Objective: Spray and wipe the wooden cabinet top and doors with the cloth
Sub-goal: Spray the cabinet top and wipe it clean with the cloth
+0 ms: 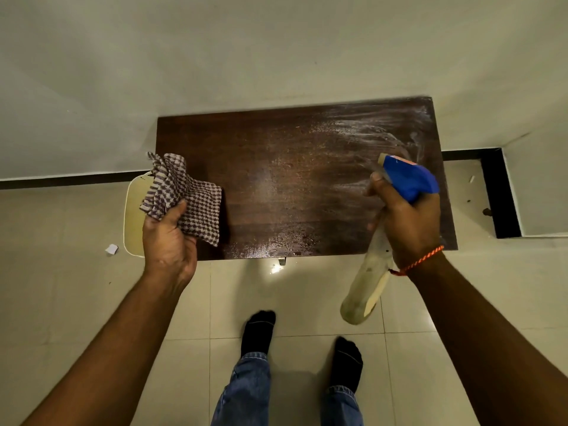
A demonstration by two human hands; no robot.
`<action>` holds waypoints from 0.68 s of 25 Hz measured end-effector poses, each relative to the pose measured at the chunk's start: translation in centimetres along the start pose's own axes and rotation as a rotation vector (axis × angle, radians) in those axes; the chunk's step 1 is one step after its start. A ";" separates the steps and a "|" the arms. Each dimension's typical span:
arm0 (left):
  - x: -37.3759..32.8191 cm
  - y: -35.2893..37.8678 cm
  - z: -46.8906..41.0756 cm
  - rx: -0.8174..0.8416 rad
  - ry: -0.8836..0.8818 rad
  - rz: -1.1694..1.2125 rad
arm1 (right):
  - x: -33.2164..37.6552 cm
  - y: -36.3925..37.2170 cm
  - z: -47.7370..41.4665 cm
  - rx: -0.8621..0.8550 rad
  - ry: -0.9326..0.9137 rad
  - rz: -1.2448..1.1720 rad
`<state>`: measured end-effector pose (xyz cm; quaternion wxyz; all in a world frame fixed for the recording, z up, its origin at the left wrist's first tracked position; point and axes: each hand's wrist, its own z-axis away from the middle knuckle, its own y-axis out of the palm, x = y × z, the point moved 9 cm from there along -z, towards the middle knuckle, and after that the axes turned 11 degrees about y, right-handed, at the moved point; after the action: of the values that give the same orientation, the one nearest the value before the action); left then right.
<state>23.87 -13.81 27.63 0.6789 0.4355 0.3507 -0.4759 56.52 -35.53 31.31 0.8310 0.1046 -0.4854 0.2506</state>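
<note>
The dark wooden cabinet top (276, 167) lies below me against the wall. Its right half and front edge glisten with spray droplets and white smears. My left hand (169, 238) grips a bunched purple-and-white checked cloth (187, 198) over the top's left end. My right hand (405, 222) holds a clear spray bottle (367, 278) by the neck, its blue trigger head (408, 176) pointing toward the wet right side, one finger on the trigger. The cabinet doors are hidden beneath the top.
A cream rounded object (133, 216) stands on the floor beside the cabinet's left end. A paper scrap (111, 249) lies near it. My socked feet (258, 333) stand on beige tiles in front. A black skirting (498, 195) lines the wall corner at right.
</note>
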 end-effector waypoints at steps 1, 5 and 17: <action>-0.2 0.6 -0.4 0.012 0.045 -0.030 | 0.1 0.0 0.1 0.003 -0.005 -0.015; 0.6 4.3 -2.3 0.342 0.413 -0.594 | -2.2 -0.6 2.6 0.027 0.015 -0.045; 11.1 7.2 5.7 0.788 0.663 -1.773 | -8.8 -2.8 6.8 0.003 0.105 0.126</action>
<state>34.40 -21.66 21.73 -0.2394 0.3212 0.5351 -0.7438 49.32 -43.53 27.43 0.8378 0.0618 -0.4463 0.3083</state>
